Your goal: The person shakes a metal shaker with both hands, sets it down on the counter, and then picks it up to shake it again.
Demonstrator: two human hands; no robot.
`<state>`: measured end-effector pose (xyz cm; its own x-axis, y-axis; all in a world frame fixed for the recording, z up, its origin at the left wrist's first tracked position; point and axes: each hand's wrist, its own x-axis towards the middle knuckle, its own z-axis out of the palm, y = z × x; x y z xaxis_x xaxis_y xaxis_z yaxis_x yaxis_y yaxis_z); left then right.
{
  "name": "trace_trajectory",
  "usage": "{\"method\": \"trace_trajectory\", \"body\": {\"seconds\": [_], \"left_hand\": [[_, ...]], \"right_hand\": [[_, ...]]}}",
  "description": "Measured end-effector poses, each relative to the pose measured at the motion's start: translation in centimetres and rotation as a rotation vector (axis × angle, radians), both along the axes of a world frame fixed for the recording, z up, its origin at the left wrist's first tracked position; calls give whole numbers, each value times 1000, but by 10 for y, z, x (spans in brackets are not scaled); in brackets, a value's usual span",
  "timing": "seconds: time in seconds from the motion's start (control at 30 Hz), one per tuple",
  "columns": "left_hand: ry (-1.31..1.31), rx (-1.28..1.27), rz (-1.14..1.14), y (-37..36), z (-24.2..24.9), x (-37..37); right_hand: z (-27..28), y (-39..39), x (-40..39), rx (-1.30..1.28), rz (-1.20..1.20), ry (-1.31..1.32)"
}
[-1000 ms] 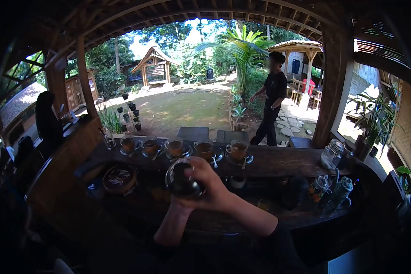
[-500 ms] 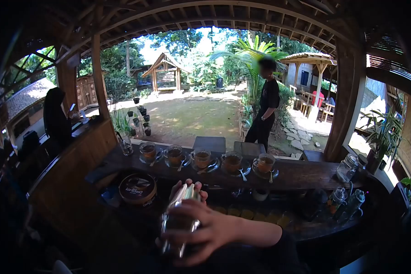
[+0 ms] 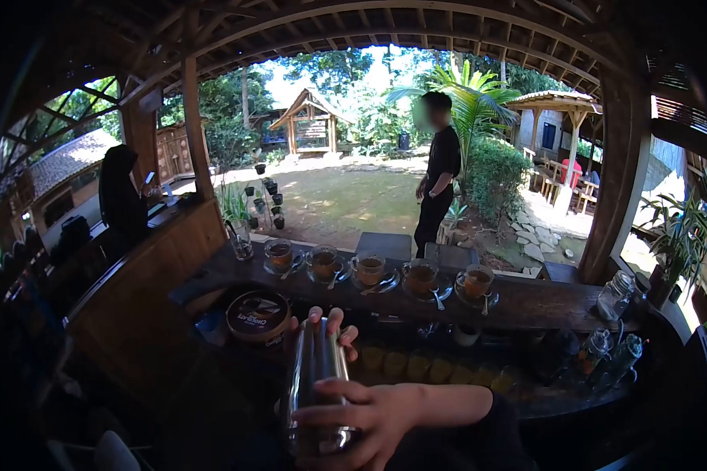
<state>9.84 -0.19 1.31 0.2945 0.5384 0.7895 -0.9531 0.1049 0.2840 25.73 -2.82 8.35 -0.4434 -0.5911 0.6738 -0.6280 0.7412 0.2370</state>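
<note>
A shiny metal cocktail shaker [image 3: 316, 369] is tilted in front of my body, gripped between both hands. My left hand [image 3: 336, 324] is closed around its far end from behind; only the fingertips show over the edge. My right hand [image 3: 369, 418] wraps the near part, its fingers across the side of the metal. Just beyond the shaker lies a round brown tub marked chocolate [image 3: 259, 316]. Several glass cups of amber drink [image 3: 369, 269] stand on saucers with spoons, in a row along the raised counter.
The dark wooden counter [image 3: 542, 302] runs across in front of me. Glass jars [image 3: 617, 294] stand at its right, with glass pitchers [image 3: 627, 353] below. Several yellowish glasses [image 3: 419, 366] line the lower shelf. One person [image 3: 440, 169] stands outside; another [image 3: 120, 192] is at left.
The shaker has swung to a more upright angle in my hands, with both still gripping it. The view has turned slightly left. The person outside has moved left.
</note>
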Motion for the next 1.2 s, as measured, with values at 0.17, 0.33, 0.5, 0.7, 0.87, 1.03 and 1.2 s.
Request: {"method": "trace_trajectory", "body": {"seconds": [0.17,0.33,0.5,0.7,0.87,1.03,1.2], "left_hand": [[-116,-462,168,3,-39,34],[-32,-84,14,-22,-5,52],[-419,-40,-461,-7,-16,112],[-124,-280,184,-25,-24,116],[-137,-175,47,-40,-17,143],[-324,-696,106,-12,-110,164],[-117,42,43,-43,-19,174]], "right_hand": [[-19,51,-4,-708,-278,104],[3,-21,51,-36,59,-14],[-5,22,62,-202,-70,118],[14,-7,105,-70,-51,166],[6,-14,133,-23,223,145],[-29,39,128,-721,-226,-36],[4,-36,175,51,109,-130]]}}
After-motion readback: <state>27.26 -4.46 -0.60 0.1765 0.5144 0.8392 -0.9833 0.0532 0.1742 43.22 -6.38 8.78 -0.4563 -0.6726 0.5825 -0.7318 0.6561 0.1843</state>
